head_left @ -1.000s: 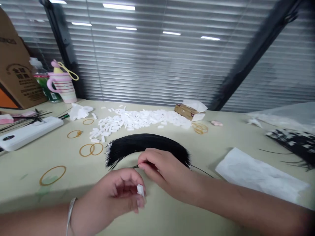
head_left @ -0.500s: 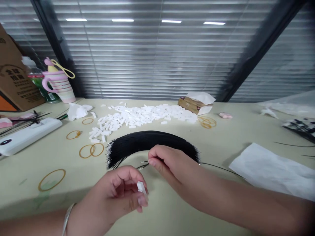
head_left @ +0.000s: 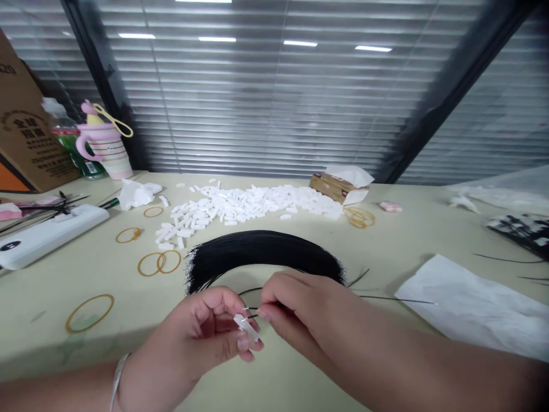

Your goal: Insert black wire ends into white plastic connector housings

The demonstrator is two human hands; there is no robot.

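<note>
Between the thumb and fingers of my left hand [head_left: 206,332] is a small white plastic connector housing [head_left: 246,327]. My right hand [head_left: 295,303] pinches thin black wires [head_left: 252,309] with bare or metal-tipped ends. One wire tip is right at the housing; whether it has entered a hole I cannot tell. Just beyond my hands lies a curved bundle of black wires [head_left: 266,249] with silvery terminals at both ends. A single wire [head_left: 398,298] trails out to the right from behind my right wrist.
A heap of white connector housings [head_left: 240,203] spreads behind the bundle. Rubber bands [head_left: 159,263] lie left. A tissue pack [head_left: 338,184] stands at the back, a white sheet [head_left: 467,303] at right. Far left are a white power bank [head_left: 55,234], a striped cup [head_left: 109,151] and a cardboard box [head_left: 30,126].
My right hand has moved down a little, bringing the wire tips to the white connector housing. The housing has turned slightly in my left fingers.
</note>
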